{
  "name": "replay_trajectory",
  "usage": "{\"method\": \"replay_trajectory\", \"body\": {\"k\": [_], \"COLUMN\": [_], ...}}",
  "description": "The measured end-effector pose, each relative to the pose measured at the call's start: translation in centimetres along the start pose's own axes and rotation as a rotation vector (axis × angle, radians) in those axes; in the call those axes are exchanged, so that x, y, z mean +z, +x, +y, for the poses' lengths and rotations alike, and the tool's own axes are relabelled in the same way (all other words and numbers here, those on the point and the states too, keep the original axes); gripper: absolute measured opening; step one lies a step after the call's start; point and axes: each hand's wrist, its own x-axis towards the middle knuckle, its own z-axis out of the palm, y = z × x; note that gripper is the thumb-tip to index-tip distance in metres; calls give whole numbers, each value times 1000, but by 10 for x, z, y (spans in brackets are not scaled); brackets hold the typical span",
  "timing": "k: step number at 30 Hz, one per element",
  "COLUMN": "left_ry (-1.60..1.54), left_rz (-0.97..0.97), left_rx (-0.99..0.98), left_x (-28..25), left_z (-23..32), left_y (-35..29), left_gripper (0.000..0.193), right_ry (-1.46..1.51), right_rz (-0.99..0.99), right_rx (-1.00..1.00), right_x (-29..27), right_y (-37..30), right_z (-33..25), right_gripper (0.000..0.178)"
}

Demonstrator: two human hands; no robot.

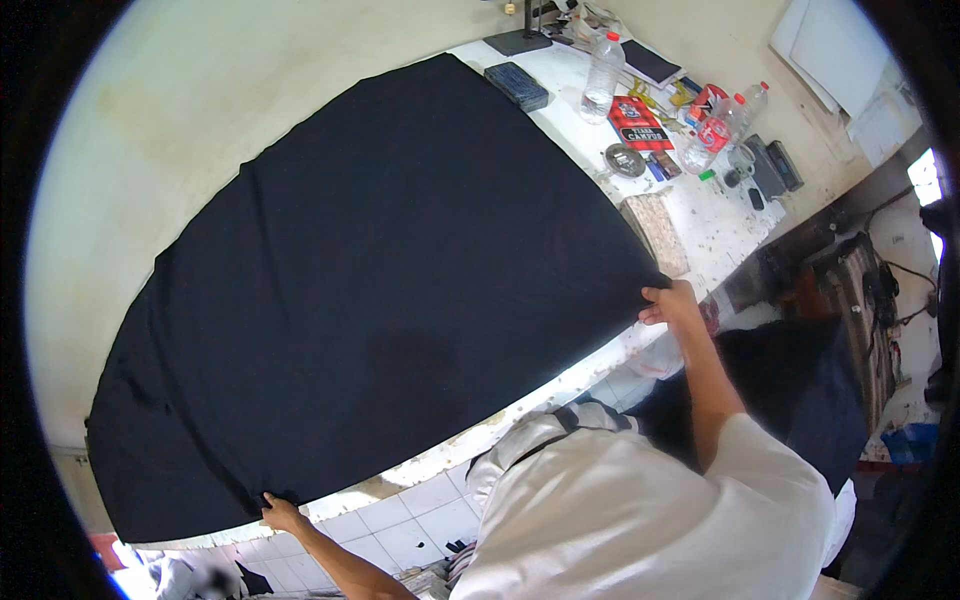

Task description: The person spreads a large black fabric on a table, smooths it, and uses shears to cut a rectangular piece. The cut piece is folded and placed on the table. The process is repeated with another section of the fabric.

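Hands grip near edge, black cloth beyond.

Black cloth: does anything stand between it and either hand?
Nothing visible does: the left hand directly touches the near edge of the cloth, and the right hand touches its right corner.

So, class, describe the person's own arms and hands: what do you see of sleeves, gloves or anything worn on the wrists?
The left hand and right hand are ungloved, and no watch or bracelet shows. A plain white short sleeve leaves the right forearm bare. The left forearm is bare too; its sleeve cannot be made out.
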Motion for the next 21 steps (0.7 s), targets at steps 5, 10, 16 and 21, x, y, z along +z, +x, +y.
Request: {"method": "replay_trajectory", "body": {"k": [5, 10, 16, 21], "left_ry": [70, 104, -363, -811], "left_rz": [25, 8, -62, -346], "left_rx": [-8, -130, -344, -487], "left_x": [16, 15, 9, -16], "left_z": [-12, -5, 14, 18], "left_y": [13, 14, -8, -44], "left_gripper": [67, 67, 66, 52], "right_ry": [-642, -753, -1017, -1307], "right_rz": [74, 606, 480, 179], "right_rx": [-5, -445, -919, -1091], "right_x": [-28, -49, -66, -65], "right_y": [8, 95, 248, 318], "right_z": [-19, -33, -66, -90], "right_gripper": [27, 15, 24, 30]}}
